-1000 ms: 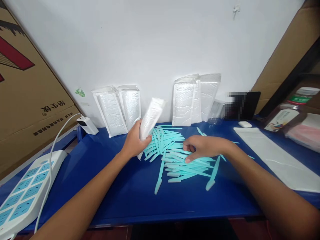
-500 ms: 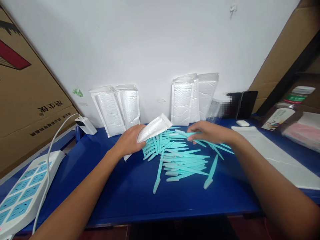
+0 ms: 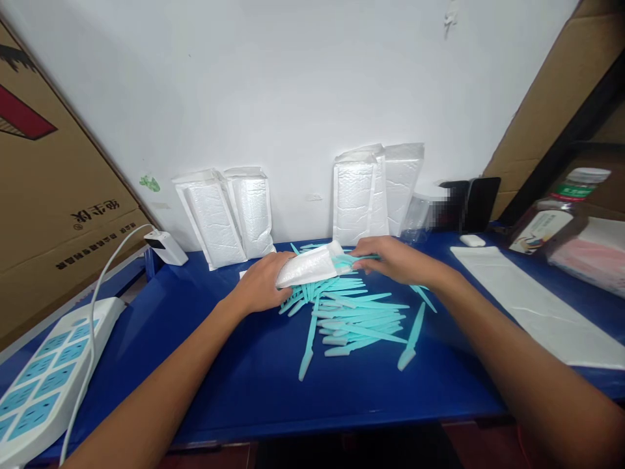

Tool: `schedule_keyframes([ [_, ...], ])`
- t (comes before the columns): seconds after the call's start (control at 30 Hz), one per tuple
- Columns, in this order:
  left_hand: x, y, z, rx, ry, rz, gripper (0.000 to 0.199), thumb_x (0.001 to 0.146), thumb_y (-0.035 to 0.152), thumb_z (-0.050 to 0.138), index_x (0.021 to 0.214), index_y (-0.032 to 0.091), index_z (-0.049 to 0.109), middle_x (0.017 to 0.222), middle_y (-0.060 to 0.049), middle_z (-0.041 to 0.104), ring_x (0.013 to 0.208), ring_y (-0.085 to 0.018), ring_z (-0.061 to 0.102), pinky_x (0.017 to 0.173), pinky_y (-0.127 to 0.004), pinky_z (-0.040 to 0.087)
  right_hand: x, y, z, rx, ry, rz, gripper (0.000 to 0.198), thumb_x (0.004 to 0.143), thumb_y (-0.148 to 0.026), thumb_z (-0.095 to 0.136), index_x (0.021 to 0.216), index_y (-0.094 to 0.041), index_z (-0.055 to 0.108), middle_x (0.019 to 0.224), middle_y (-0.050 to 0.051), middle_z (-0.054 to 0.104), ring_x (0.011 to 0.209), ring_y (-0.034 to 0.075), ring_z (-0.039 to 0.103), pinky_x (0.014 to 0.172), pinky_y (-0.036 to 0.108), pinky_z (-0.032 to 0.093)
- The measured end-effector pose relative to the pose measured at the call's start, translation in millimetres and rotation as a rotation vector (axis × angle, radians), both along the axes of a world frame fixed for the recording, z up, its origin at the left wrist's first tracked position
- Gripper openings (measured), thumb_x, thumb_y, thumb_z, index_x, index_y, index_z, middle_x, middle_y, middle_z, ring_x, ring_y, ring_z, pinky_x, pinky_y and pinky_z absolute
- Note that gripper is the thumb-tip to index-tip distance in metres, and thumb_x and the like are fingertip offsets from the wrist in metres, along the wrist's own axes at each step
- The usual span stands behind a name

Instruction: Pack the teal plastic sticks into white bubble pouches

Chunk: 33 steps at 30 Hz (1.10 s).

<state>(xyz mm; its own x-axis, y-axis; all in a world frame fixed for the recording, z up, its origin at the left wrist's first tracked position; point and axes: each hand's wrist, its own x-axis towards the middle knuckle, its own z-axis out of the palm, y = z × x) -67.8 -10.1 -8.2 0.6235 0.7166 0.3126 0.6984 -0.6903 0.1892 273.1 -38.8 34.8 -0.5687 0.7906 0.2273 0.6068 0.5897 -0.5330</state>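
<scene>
My left hand [image 3: 266, 281] grips a white padded mailer [image 3: 307, 266], tilted with its mouth towards the right. My right hand [image 3: 385, 257] is closed on a few turquoise eyebrow razors [image 3: 364, 257], whose ends reach into the mailer's mouth. Below both hands lies a loose pile of the same capped razors [image 3: 361, 316]. One stray razor [image 3: 308, 345] points to the front, and another razor [image 3: 413, 339] lies right of the pile. The razors' ends inside the mailer are hidden.
Padded mailers lean on the wall at left [image 3: 215, 221] and right [image 3: 354, 195]. A flat white mailer [image 3: 532, 299] lies at right, near a bottle [image 3: 551, 215] and a white earphone case [image 3: 472, 241]. A power strip [image 3: 53, 378] and a cabled charger [image 3: 166, 247] stand left.
My right hand has moved left, bringing the razors into the mailer's mouth. The mailer in my left hand has tipped lower and shifted slightly right.
</scene>
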Motion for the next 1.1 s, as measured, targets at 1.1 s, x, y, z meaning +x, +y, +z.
schedule_keyframes([
  [1.1, -1.9, 4.9, 19.6, 0.051, -0.899, 0.23, 0.029, 0.07, 0.027, 0.062, 0.097, 0.021, 0.055, 0.086, 0.001, 0.056, 0.08, -0.019, 0.056, 0.072, -0.032, 0.05, -36.2, -30.7, 12.2, 0.566, 0.61, -0.4, 0.033, 0.106, -0.047, 0.051, 0.122, -0.03, 0.074, 0.12, 0.009, 0.073, 0.108, 0.03, 0.069, 0.093, 0.048, 0.057],
])
